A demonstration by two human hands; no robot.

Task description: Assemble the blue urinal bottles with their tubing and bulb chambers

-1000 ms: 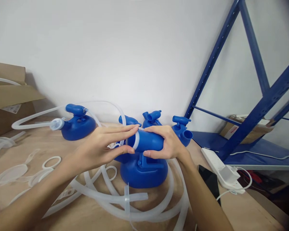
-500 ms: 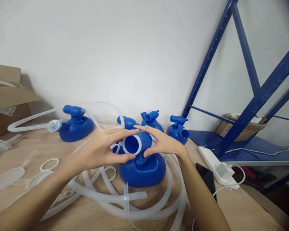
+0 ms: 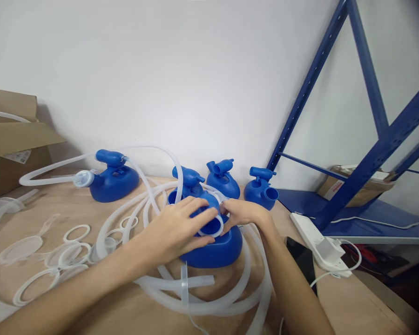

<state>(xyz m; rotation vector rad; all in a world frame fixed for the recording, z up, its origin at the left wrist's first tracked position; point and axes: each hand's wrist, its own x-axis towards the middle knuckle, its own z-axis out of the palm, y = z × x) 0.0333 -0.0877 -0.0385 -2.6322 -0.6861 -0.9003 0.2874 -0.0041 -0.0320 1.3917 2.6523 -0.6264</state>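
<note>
In front of me stands a blue plastic urinal bottle (image 3: 214, 257) with a handle, its wide mouth facing me. A white ring (image 3: 219, 232) lines the rim of that mouth. My left hand (image 3: 181, 225) is closed around the mouth from the left, its fingers over the top and the thumb underneath. From the right, my right hand (image 3: 242, 212) has its fingertips curled against the neck and ring. Part of the bottle's neck is hidden behind my fingers. Coils of translucent hose (image 3: 199, 308) lie on the table around the bottle.
More blue bottles stand behind, including one (image 3: 113, 184) with a clear cap and hose. Loose white rings (image 3: 77, 226) and translucent lids (image 3: 21, 249) lie at left, near a cardboard box (image 3: 17, 163). At right are a power strip (image 3: 317, 244), a dark phone (image 3: 302, 260) and a blue rack (image 3: 359, 181).
The bottle's mouth now sits lower and tilts down to the right. My left hand has shifted right and wraps it; my right fingers have curled in. The view has shifted slightly.
</note>
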